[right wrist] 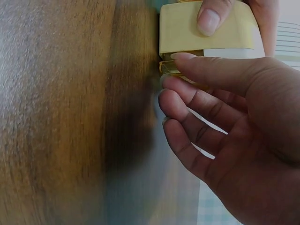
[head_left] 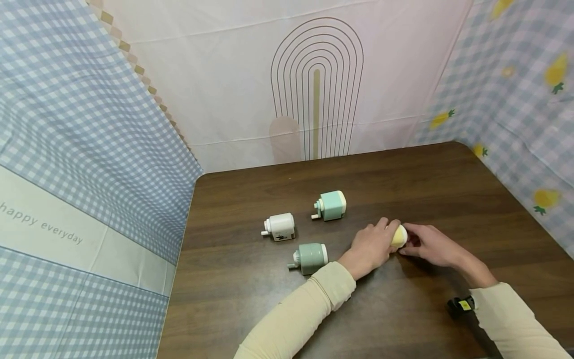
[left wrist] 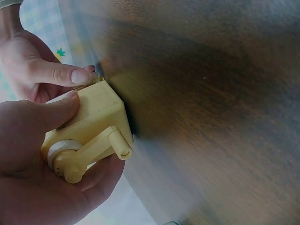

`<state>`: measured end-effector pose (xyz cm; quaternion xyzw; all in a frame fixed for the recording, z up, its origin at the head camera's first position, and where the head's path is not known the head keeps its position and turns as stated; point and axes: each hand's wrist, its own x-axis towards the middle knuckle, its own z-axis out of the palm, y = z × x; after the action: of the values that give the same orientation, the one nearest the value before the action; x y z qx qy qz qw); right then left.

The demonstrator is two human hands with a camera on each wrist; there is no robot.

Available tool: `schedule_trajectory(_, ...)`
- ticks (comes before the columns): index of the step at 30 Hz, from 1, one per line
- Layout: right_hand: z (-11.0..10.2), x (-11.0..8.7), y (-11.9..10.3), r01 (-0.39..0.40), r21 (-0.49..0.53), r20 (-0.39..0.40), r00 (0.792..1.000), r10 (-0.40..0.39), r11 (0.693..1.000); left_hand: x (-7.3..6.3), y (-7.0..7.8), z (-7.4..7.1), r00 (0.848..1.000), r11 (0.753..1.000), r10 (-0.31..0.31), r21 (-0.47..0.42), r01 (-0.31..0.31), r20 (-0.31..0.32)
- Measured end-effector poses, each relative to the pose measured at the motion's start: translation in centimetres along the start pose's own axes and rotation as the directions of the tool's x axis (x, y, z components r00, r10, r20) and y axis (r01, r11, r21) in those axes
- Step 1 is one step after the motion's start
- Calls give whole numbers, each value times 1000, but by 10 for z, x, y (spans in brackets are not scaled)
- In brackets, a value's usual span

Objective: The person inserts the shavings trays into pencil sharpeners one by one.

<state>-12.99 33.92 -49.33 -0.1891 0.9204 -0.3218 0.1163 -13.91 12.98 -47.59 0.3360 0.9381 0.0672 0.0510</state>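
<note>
My left hand (head_left: 373, 244) grips a yellow hand-crank pencil sharpener (left wrist: 101, 101) low over the table's right half, thumb on one flat side and fingers curled around the other. Its crank handle (left wrist: 96, 147) and white ring (left wrist: 61, 149) face the left wrist camera. At the opposite end my right hand (head_left: 432, 244) pinches a clear yellowish shavings drawer (right wrist: 168, 68) between thumb and index finger. The drawer sticks out slightly from the sharpener's body in the right wrist view. The right hand's other fingers are loosely bent beneath.
Left of the hands stand a teal crank sharpener (head_left: 333, 205), a white one (head_left: 281, 227) and a grey-green one (head_left: 312, 258), the last close to the left sleeve. A dark strap-like object (head_left: 460, 305) lies by the right cuff. Cloth curtains border the wooden table (head_left: 224, 299).
</note>
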Motion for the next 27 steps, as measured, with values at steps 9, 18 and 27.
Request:
schedule_trajectory(9,-1,1,-4,-5,-11,-14,1000,5,1000,1,1,0,1000,1000,-6,-5,6,0)
schedule_trajectory(18,-2,0,-7,-25,-11,11,1000,25,1000,2,1,-1,1000,1000,-10,-1,10,-3)
schedule_trajectory(27,1,-1,-10,2,39,39,999,-4,999,-1,1,-5,999,995,-47,-88,46,-8)
